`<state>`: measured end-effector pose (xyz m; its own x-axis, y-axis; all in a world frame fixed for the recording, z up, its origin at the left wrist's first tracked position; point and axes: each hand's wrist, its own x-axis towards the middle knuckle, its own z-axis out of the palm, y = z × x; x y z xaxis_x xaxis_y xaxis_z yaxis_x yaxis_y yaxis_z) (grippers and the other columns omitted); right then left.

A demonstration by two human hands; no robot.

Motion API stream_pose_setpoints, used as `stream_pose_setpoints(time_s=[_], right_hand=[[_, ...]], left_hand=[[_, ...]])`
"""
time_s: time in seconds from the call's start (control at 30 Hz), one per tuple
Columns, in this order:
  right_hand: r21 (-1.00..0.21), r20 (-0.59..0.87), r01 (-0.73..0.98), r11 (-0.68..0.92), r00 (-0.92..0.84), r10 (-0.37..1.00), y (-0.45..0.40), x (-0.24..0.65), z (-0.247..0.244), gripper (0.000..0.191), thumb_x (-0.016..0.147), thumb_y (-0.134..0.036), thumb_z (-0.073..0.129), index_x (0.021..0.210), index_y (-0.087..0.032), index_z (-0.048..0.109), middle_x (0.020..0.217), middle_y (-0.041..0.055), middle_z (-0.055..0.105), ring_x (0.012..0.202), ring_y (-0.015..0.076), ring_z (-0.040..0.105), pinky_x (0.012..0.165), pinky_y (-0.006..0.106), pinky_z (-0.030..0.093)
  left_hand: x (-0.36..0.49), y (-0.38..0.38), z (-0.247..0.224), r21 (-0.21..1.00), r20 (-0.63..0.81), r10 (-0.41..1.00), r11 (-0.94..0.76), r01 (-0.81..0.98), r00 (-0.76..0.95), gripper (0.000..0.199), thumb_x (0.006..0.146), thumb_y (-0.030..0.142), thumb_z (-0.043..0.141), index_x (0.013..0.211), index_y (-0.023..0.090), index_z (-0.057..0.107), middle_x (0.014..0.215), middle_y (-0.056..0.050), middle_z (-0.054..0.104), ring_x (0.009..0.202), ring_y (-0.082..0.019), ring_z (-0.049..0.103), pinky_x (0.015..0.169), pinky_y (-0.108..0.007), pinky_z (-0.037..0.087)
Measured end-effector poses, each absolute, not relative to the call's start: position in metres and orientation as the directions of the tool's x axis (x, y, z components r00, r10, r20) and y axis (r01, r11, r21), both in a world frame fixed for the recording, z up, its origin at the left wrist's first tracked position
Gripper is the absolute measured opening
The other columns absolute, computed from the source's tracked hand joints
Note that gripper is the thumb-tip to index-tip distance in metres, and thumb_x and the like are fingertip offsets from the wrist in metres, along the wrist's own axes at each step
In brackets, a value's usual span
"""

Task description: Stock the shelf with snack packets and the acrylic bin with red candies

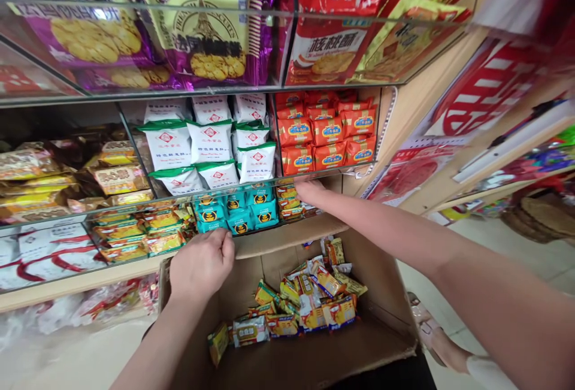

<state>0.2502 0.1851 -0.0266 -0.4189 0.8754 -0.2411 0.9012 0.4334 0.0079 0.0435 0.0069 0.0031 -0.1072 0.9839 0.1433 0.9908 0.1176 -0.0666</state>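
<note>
My left hand is closed at the back left edge of an open cardboard box, its fingers curled against the shelf front just below the teal packets. What the fingers hold is hidden. My right hand reaches into the low shelf compartment under the orange-red packets, beside a stack of small yellow-orange packets. Its fingertips are hidden behind the shelf. Inside the box lies a loose pile of small yellow, blue and white wrapped packets.
White and green packets fill the middle compartment. Large purple biscuit bags and red bags sit above behind clear panels. A wooden side panel stands at right. A person's foot shows on the floor at lower right.
</note>
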Motion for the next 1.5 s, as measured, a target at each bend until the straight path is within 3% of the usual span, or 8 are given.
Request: stream_pose_setpoints(time_s=[0.43, 0.53, 0.67, 0.87, 1.13, 1.33, 1.43, 1.5], right_hand=[[-0.042, -0.191, 0.851, 0.523, -0.521, 0.832, 0.108, 0.26, 0.027, 0.032, 0.078, -0.033, 0.052, 0.101, -0.012, 0.056, 0.11, 0.015, 0.053, 0.102, 0.0259, 0.048, 0.085, 0.035, 0.038], [-0.154, 0.089, 0.59, 0.793, -0.791, 0.605, 0.039, 0.256, 0.03, 0.024, 0.087, -0.025, 0.036, 0.084, -0.017, 0.058, 0.089, 0.0084, 0.058, 0.088, 0.019, 0.05, 0.084, 0.034, 0.036], [-0.251, 0.05, 0.351, 0.902, -0.926, 0.374, -0.014, 0.222, -0.042, 0.01, 0.078, -0.021, 0.049, 0.077, -0.017, 0.058, 0.076, 0.0045, 0.06, 0.075, 0.0168, 0.052, 0.071, 0.028, 0.042], [-0.25, -0.121, 0.623, 0.741, -0.779, 0.615, 0.013, 0.169, -0.155, 0.02, 0.073, -0.01, 0.049, 0.085, -0.017, 0.062, 0.092, 0.0119, 0.063, 0.083, 0.0229, 0.057, 0.068, 0.035, 0.045], [-0.427, -0.181, 0.686, 0.59, -0.704, 0.687, 0.011, 0.166, -0.154, 0.008, 0.06, -0.017, 0.064, 0.056, -0.019, 0.057, 0.067, 0.0064, 0.064, 0.071, 0.0234, 0.059, 0.06, 0.032, 0.046], [-0.554, 0.064, 0.659, 0.508, -0.575, 0.816, -0.006, 0.221, -0.108, 0.016, 0.082, -0.023, 0.039, 0.083, -0.016, 0.053, 0.087, 0.0078, 0.06, 0.083, 0.0188, 0.055, 0.072, 0.03, 0.043], [-0.829, 0.146, 0.483, 0.283, -0.302, 0.942, -0.02, 0.247, -0.08, 0.014, 0.084, -0.025, 0.036, 0.08, -0.017, 0.047, 0.077, 0.0034, 0.055, 0.073, 0.0144, 0.053, 0.069, 0.028, 0.044], [-0.98, 0.059, 0.178, 0.089, -0.17, 0.984, -0.03, 0.256, -0.069, 0.016, 0.081, -0.033, 0.041, 0.074, -0.019, 0.043, 0.067, -0.0007, 0.049, 0.062, 0.0123, 0.05, 0.059, 0.025, 0.045]], left_hand=[[0.041, 0.006, -0.004, -0.086, 0.144, 0.983, 0.124, 0.989, -0.11, 0.041, 0.086, 0.036, 0.021, 0.082, 0.022, 0.06, 0.079, -0.005, 0.066, 0.078, -0.022, 0.06, 0.052, -0.028, 0.03], [0.041, 0.007, -0.004, -0.077, 0.181, 0.977, 0.129, 0.989, -0.113, 0.042, 0.086, 0.037, 0.022, 0.081, 0.022, 0.061, 0.079, -0.005, 0.066, 0.077, -0.022, 0.06, 0.052, -0.028, 0.029], [0.042, 0.01, 0.0, -0.048, 0.162, 0.981, 0.121, 0.992, -0.111, 0.041, 0.085, 0.038, 0.023, 0.079, 0.023, 0.061, 0.078, -0.004, 0.066, 0.076, -0.022, 0.06, 0.05, -0.028, 0.029], [0.047, 0.008, 0.006, -0.036, 0.098, 0.983, 0.158, 0.987, -0.154, 0.042, 0.084, 0.04, 0.023, 0.09, 0.025, 0.061, 0.084, -0.008, 0.066, 0.08, -0.026, 0.06, 0.053, -0.03, 0.034], [0.046, 0.011, 0.015, 0.009, 0.037, 0.987, 0.156, 0.988, -0.156, 0.046, 0.083, 0.043, 0.021, 0.091, 0.024, 0.062, 0.091, -0.01, 0.066, 0.08, -0.029, 0.061, 0.055, -0.034, 0.04], [0.054, -0.038, -0.008, 0.373, 0.537, 0.844, -0.236, 0.897, -0.002, 0.031, 0.081, 0.03, 0.042, 0.108, 0.02, 0.051, 0.107, -0.009, 0.057, 0.105, -0.021, 0.05, 0.095, -0.035, 0.035], [0.08, -0.072, -0.034, 0.712, 0.328, 0.911, -0.066, 0.699, -0.249, 0.047, 0.077, 0.036, 0.049, 0.12, 0.022, 0.038, 0.123, -0.01, 0.046, 0.112, -0.022, 0.045, 0.094, -0.036, 0.038], [0.101, -0.086, -0.046, 0.911, -0.017, 0.931, 0.164, 0.378, -0.364, 0.055, 0.076, 0.046, 0.048, 0.124, 0.022, 0.033, 0.121, -0.01, 0.048, 0.107, -0.023, 0.05, 0.08, -0.033, 0.048]])
